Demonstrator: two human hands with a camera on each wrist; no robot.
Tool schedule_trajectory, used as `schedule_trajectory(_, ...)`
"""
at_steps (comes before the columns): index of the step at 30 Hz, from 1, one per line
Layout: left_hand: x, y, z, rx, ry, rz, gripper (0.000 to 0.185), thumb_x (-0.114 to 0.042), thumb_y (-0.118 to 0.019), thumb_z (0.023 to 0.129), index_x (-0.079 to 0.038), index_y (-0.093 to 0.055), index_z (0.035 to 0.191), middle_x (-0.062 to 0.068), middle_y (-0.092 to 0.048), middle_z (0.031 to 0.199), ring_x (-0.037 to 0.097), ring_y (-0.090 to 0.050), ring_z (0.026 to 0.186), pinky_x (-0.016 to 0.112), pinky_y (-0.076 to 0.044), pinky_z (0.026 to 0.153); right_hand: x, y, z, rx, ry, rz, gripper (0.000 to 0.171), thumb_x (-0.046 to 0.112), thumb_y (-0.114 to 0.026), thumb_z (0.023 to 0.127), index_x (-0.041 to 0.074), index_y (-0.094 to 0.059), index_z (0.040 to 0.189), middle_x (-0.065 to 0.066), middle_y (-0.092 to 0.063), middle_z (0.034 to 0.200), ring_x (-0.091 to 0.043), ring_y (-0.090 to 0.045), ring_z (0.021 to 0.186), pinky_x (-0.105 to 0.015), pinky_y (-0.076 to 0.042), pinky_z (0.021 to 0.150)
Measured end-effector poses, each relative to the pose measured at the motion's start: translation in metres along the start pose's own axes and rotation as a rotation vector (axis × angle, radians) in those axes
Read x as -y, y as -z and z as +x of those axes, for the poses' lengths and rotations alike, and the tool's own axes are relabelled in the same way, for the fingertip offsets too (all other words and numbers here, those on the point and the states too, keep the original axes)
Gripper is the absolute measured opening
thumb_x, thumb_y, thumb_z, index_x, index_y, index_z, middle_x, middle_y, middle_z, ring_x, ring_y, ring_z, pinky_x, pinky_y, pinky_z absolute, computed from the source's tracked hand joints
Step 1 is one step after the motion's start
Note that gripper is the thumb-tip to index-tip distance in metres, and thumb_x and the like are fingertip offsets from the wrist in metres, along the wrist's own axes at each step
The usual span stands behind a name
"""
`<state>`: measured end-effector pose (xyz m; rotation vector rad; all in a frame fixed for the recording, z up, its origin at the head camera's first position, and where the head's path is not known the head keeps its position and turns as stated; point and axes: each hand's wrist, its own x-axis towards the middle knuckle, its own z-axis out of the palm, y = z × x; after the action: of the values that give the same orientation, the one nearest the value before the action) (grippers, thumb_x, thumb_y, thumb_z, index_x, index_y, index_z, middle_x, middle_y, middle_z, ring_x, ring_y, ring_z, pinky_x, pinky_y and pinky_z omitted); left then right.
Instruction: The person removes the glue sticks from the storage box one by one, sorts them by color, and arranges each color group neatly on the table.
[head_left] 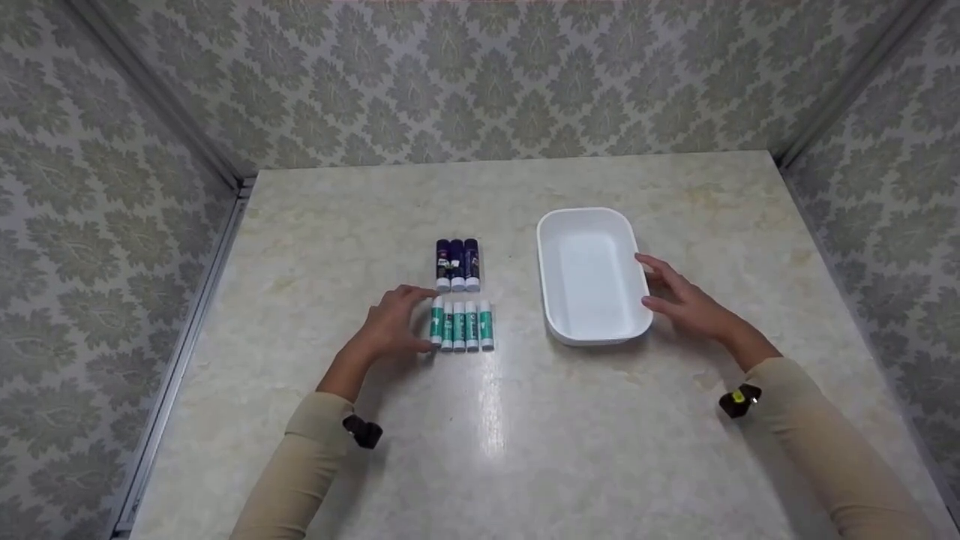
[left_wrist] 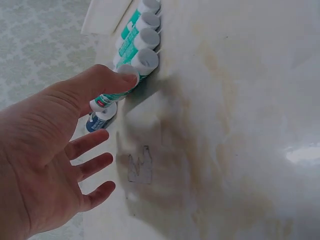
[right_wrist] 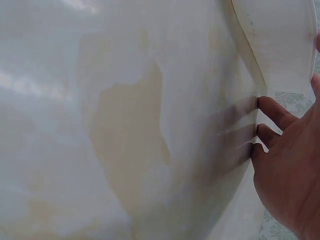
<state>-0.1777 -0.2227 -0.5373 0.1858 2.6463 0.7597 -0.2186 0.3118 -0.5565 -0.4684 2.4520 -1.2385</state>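
Several green-and-white glue sticks [head_left: 460, 327] lie side by side in a row. My left hand [head_left: 391, 324] is at the row's left end, pinching the outermost glue stick [head_left: 436, 321] lengthwise between thumb and index finger. In the left wrist view the thumb of this left hand [left_wrist: 55, 145] covers part of its white end, and the other fingers are spread. At the right, my right hand [head_left: 691, 304] touches the side of a white plastic tub [head_left: 592, 337] with loosely bent fingers. The right wrist view shows the right hand [right_wrist: 287, 165] beside the tub's wall [right_wrist: 282, 45].
Three dark purple glue sticks [head_left: 457, 264] with white ends lie just behind the green row. Everything stands on a pale marbled table [head_left: 360, 217]. Patterned wall panels [head_left: 465, 82] enclose its back and sides.
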Motion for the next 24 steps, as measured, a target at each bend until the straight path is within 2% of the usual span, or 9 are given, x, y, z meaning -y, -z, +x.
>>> schedule_trajectory(7,0.0007,-0.0068,-0.0022,0.003,0.059,-0.001,0.094,-0.02,-0.098,0.087,-0.024,-0.052,0.168,0.018,-0.039,0.179,0.042,-0.036,0.167,0.07,-0.029,0.137,0.0008,0.0005,-0.001,0.0,-0.001,-0.003,0.08,0.029,-0.065,0.116,0.027,-0.019,0.181,-0.029,-0.043,0.175,-0.051,-0.04,0.165,-0.077,-0.022,0.136)
schedule_trajectory(15,0.0039,-0.0098,-0.0033,-0.005,0.051,0.008,0.092,-0.023,-0.099,0.086,-0.024,-0.053,0.167,0.016,-0.039,0.178,0.041,-0.034,0.167,0.071,-0.027,0.137,0.0012,0.0,0.0002,-0.001,-0.004,-0.004,0.08,0.031,-0.065,0.116,0.028,-0.019,0.182,-0.028,-0.043,0.175,-0.05,-0.04,0.166,-0.076,-0.024,0.136)
schedule_trajectory(24,0.0038,-0.011,-0.007,-0.012,0.054,-0.018,0.096,-0.024,-0.099,0.085,-0.026,-0.051,0.169,0.015,-0.036,0.181,0.04,-0.032,0.17,0.066,-0.029,0.138,-0.0007,-0.0012,-0.0012,0.008,0.01,0.038,0.079,0.028,-0.062,0.117,0.026,-0.017,0.182,-0.028,-0.04,0.177,-0.05,-0.036,0.169,-0.074,-0.026,0.136)
